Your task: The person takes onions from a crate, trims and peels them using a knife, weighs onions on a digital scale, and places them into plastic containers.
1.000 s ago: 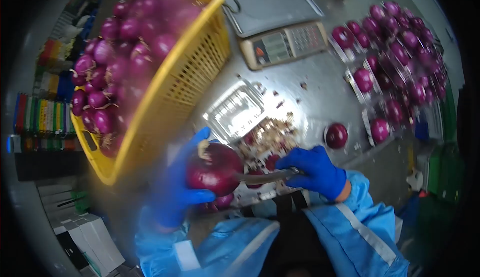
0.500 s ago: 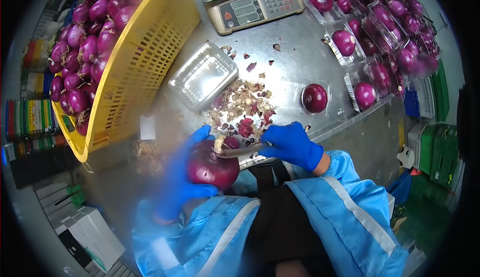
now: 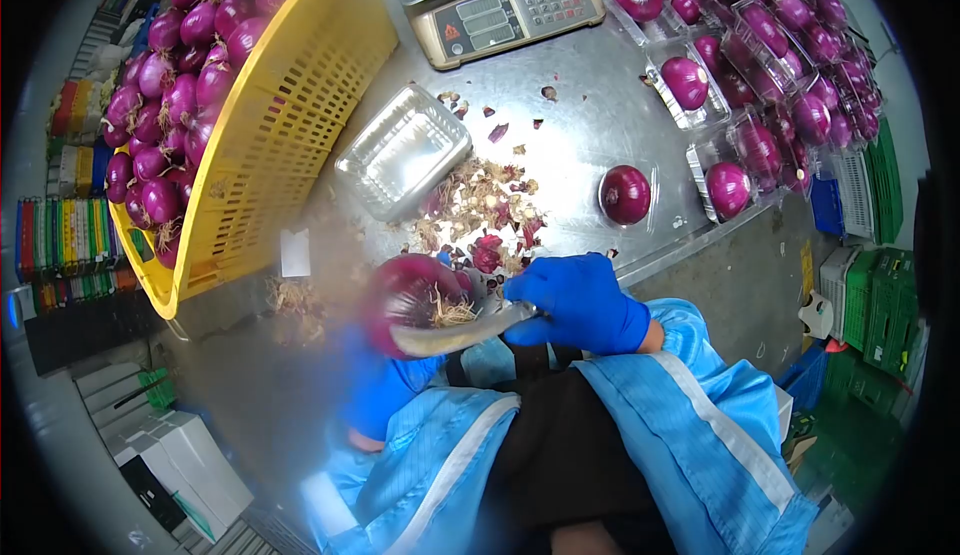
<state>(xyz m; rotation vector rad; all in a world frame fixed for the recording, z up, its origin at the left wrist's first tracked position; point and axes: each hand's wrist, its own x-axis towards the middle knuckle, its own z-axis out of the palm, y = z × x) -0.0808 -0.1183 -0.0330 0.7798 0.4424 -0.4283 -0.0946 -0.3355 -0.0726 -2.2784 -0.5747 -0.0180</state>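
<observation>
A large red onion point(image 3: 402, 290) rests in my left hand point(image 3: 385, 390), gloved in blue, whose fingers are mostly hidden beneath and behind it. Dry roots stick out from the onion's right side. My right hand point(image 3: 580, 302), also in a blue glove, is closed around the handle of a knife point(image 3: 460, 336). The curved blade points left and lies across the lower front of the onion, just under the roots; whether it touches the skin I cannot tell. Trimmed skins and root scraps point(image 3: 490, 200) lie on the metal table beyond my hands.
A yellow crate point(image 3: 270, 135) full of red onions stands tilted at the left. Behind the scraps is a clear plastic tray point(image 3: 405, 153), with a scale point(image 3: 505, 17) farther back. One onion point(image 3: 625, 195) sits in clear packaging at the right; many packed onions point(image 3: 765, 85) are piled beyond.
My left hand has turned the onion, so its root end now faces the knife instead of the pale stem end. The blade has swung lower and to the left.
</observation>
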